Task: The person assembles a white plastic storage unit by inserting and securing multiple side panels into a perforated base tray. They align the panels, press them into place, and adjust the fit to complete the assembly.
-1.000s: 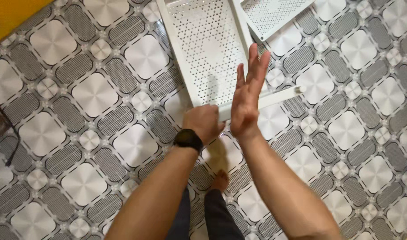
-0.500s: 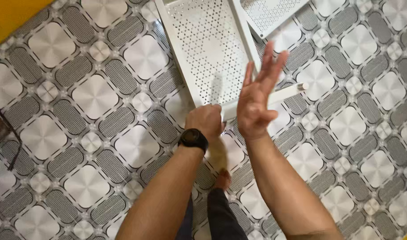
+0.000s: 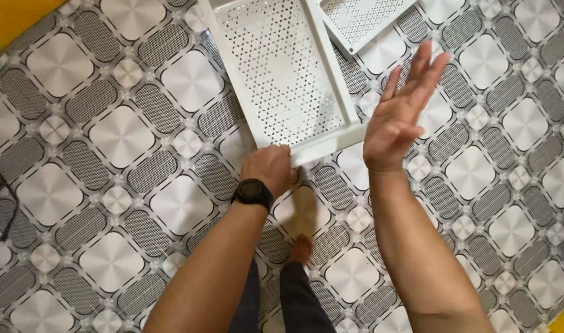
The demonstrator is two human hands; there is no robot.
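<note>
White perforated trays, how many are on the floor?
2: one large tray gripped at its near edge by the left hand; a second tray at top, partly cropped.

A: What is the person wearing on the arms?

B: Nothing covers them. Both forearms are bare from the elbow down, with no sleeves in view. The left hand [image 3: 268, 169] and the right hand [image 3: 398, 117] are bare too, with no gloves and no rings that can be made out.

A: Any jewellery or a watch?

B: Yes, a black watch [image 3: 252, 192] on the left wrist, with a round dark face and a black strap.

A: And lower down?

B: Dark trousers [image 3: 282, 302], close to navy or charcoal, show at the bottom edge between the arms. One bare foot [image 3: 301, 248] shows beyond them, with no sock or shoe
</note>
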